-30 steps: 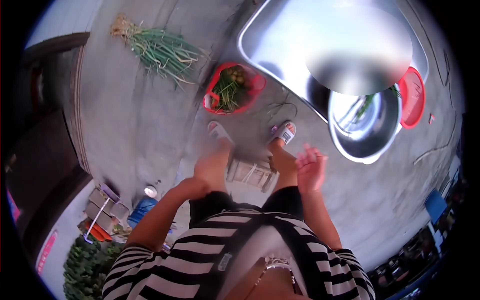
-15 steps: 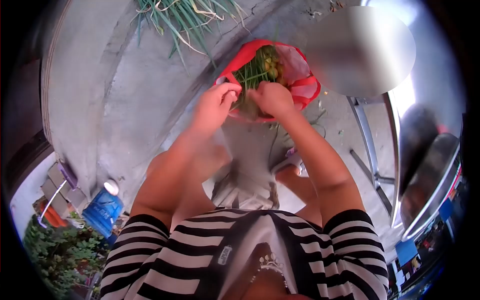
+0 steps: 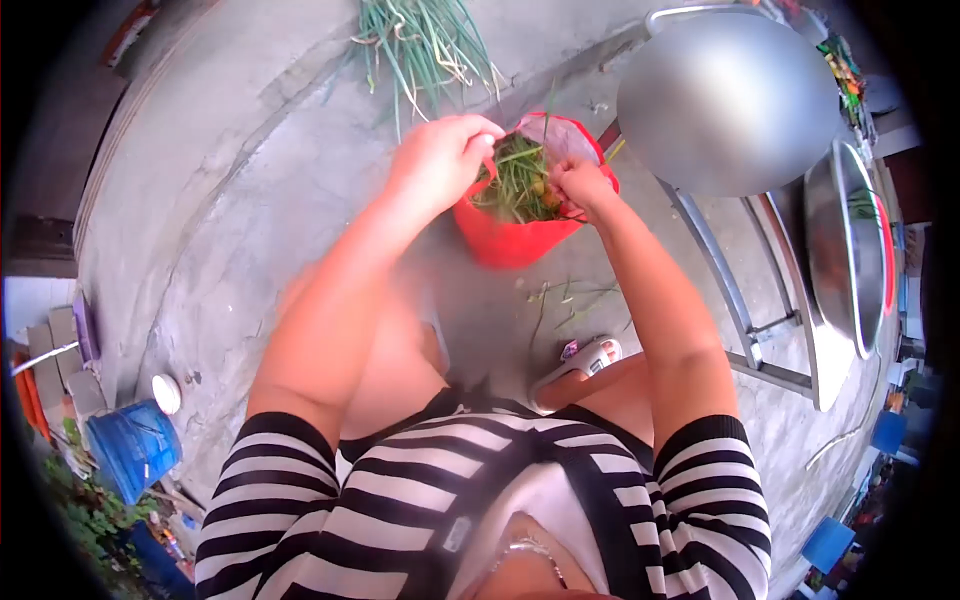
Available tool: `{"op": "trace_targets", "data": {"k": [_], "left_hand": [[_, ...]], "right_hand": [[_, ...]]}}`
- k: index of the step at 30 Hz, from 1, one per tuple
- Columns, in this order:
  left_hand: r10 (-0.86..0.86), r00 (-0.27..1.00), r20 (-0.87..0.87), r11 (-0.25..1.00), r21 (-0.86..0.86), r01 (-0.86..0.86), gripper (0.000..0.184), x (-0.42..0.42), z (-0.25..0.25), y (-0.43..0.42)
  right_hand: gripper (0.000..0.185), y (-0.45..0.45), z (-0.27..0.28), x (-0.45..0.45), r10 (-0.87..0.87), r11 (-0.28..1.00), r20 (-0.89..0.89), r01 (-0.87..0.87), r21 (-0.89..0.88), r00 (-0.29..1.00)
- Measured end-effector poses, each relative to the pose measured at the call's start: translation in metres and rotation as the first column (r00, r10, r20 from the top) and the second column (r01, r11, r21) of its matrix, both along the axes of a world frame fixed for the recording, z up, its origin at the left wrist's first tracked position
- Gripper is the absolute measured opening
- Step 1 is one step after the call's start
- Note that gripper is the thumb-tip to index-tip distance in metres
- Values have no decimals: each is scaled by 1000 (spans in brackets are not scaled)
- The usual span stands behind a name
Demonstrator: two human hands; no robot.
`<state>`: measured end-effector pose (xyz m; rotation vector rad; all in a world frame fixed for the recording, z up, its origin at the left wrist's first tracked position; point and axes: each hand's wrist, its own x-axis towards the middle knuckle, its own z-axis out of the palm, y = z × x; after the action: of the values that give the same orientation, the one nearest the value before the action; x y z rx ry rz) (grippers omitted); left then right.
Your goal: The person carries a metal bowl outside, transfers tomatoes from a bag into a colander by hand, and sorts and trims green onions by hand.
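A red bag [image 3: 512, 242] stands on the concrete floor in front of me, its mouth facing up. Inside lie green leafy trimmings [image 3: 518, 178] and some yellowish bits. My left hand [image 3: 438, 165] is closed on the bag's left rim, by a red strap. At the right side of the mouth, my right hand [image 3: 582, 186] has its fingers curled on the bag's edge; the exact grip is partly hidden. Beyond the bag lies a bunch of green onions [image 3: 432, 48] with long green leaves.
A metal-legged stand [image 3: 715, 265] is at the right, with a large metal basin [image 3: 835, 250] beyond it. Loose green scraps [image 3: 570, 300] lie near my sandalled foot [image 3: 585, 370]. A blue bucket [image 3: 135, 450] and a white lid-like round thing [image 3: 166, 393] are at the left.
My right hand has moved from over the trimmings to the bag's right edge. My left hand has risen with the left rim. The bag's front now shows, and the view has shifted.
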<state>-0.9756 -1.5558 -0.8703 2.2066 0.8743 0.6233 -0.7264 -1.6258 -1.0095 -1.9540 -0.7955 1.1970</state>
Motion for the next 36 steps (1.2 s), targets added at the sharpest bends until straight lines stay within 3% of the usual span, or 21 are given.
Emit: {"op": "trace_targets", "data": {"k": [2, 3, 4, 6, 7, 9, 13, 16, 17, 20, 22, 24, 27, 30, 36], "left_hand": [[-33, 997, 72, 991, -130, 42, 23, -5, -2, -8], [-68, 995, 74, 994, -82, 74, 24, -10, -8, -13], [-106, 991, 79, 994, -27, 108, 26, -11, -12, -13], [-199, 974, 105, 978, 86, 190, 29, -9, -9, -21], [-249, 961, 123, 962, 144, 231, 31, -8, -5, -27], [-346, 922, 172, 926, 221, 306, 37, -2, 7, -38], [-374, 923, 90, 910, -154, 384, 34, 5, 49, -58], [-384, 908, 170, 824, -380, 420, 31, 18, 51, -56], [-316, 919, 237, 765, -509, 394, 29, 23, 46, -56], [-211, 910, 357, 697, -598, 396, 24, 36, 32, -52], [-213, 918, 334, 721, -581, 378, 20, 41, 21, -49], [-188, 922, 338, 705, -607, 366, 17, 45, 5, -51], [-105, 909, 402, 628, -682, 374, 13, 51, -2, -58], [-75, 903, 424, 509, -762, 400, 13, 53, -4, -62], [-60, 931, 360, 327, -874, 359, 15, 61, -15, -68]], "right_hand": [[11, -15, 35, -15, 27, 999, 303, -39, 33, 953], [15, -28, 63, -21, 52, 999, 353, -52, -9, 934], [15, -38, 84, -28, 74, 988, 500, -132, 82, 863], [15, -57, 120, -37, 55, 926, 761, -319, 204, 646], [17, -68, 146, -46, 35, 911, 763, -334, 241, 645], [14, -92, 194, -62, 51, 891, 624, -318, 325, 779], [12, -118, 238, -63, 86, 884, 324, -222, 411, 942], [12, -124, 247, -56, 93, 843, 41, -101, 529, 995], [16, -121, 238, -46, 84, 838, -11, -65, 542, 996], [18, -115, 211, -35, 128, 847, 77, -150, 510, 989], [15, -113, 196, -39, 195, 889, -30, -163, 427, 980], [14, -106, 175, -35, 199, 915, 97, -220, 338, 975], [12, -105, 169, -35, 144, 926, -39, -120, 359, 989], [10, -106, 145, -28, 136, 913, -40, -110, 393, 990], [8, -112, 130, -4, -35, 802, -135, 108, 588, 990]]}}
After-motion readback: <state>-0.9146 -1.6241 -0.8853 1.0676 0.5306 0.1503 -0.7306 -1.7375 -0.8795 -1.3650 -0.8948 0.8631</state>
